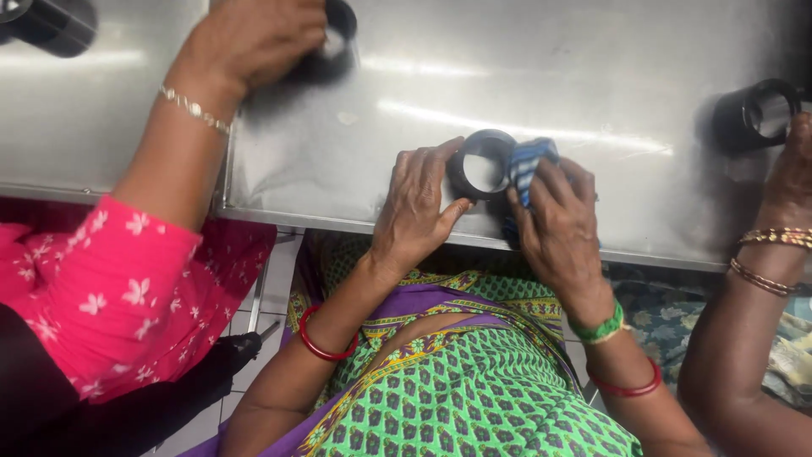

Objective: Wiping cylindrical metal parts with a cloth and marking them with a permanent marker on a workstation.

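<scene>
Item one: we are looking down at a stainless steel bench [592, 76], brushed and smeared, throwing back long streaks of light. A seam is running between two sheets at the left.

Item two: a short black ring [480, 163], cylindrical, matte and hollow, is lying on its side near the bench's front edge. Our left hand [414, 207] is closing its grip on the ring's left rim, thumb below and fingers above.

Item three: a blue striped cloth [528, 165], soft and crumpled, is pressing against the ring's right rim. Our right hand [558, 224] is holding it bunched under the fingers, so the grip is full of cloth and is hiding most of the fabric.

Surroundings: to the left, a neighbour's hand [254, 38] with a thin metal bracelet and a pink flowered sleeve is covering another black ring [338, 34] at the bench's far edge. A black cylinder [51, 24] is sitting in the top left corner. To the right, a second neighbour's hand [791, 173] with gold bangles is touching a further black ring [757, 114], open end facing us.

We are wearing red bangles on both wrists, a green band on the right, and a green patterned garment with purple trim.
</scene>
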